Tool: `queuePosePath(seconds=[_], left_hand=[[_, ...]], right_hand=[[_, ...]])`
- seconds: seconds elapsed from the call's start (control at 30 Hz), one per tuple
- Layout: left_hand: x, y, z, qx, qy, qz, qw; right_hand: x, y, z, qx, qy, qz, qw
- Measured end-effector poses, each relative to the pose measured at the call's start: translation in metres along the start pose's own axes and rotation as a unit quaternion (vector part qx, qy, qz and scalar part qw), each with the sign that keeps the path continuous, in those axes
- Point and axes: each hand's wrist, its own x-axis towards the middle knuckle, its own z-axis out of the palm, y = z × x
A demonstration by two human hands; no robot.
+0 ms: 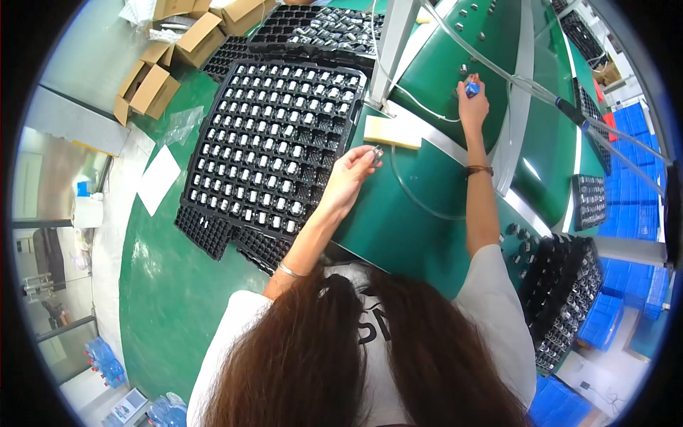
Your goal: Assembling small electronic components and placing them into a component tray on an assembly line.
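Note:
My left hand (348,178) pinches a small silver metal part (377,153) between thumb and fingertips, just right of a large black compartment tray (318,136). Rows of small silver cylindrical parts (260,146) fill most of that tray; several pockets along its right side hold none. Farther off to the right, my right hand (474,110) is closed around a small blue object (472,89) whose kind I cannot make out. It is over the green belt (441,64), close to a loose metal part (464,69). A pale yellow block (393,132) lies between my two hands.
Another black tray of metal parts (334,32) sits beyond the large one. A grey post (395,50) and thin hoses (491,60) cross the work area. Stacked trays (562,299) and loose parts stand at my right. Open cardboard boxes (153,89) lie far left; blue bins (629,206) stand far right.

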Motion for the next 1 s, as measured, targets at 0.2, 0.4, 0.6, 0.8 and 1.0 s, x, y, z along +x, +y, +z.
queuePosePath(seconds=[0.2, 0.4, 0.6, 0.8, 1.0], left_hand=[[-0.001, 0.004, 0.007, 0.004, 0.022, 0.007, 1.000], [-0.001, 0.004, 0.011, 0.039, 0.026, 0.025, 0.999], [-0.005, 0.003, 0.004, 0.059, 0.025, 0.039, 0.997], [-0.005, 0.002, 0.003, 0.003, 0.043, 0.054, 0.998], [-0.007, 0.011, -0.004, 0.058, 0.025, 0.044, 0.997]], right_hand=[[-0.077, -0.088, -0.043, 0.471, -0.148, 0.169, 0.853], [-0.159, -0.140, -0.060, 0.495, -0.295, 0.136, 0.806], [-0.178, -0.146, -0.061, 0.546, -0.301, 0.157, 0.766], [-0.186, -0.150, -0.058, 0.549, -0.281, 0.158, 0.771], [-0.181, -0.148, -0.053, 0.507, -0.343, 0.108, 0.783]])
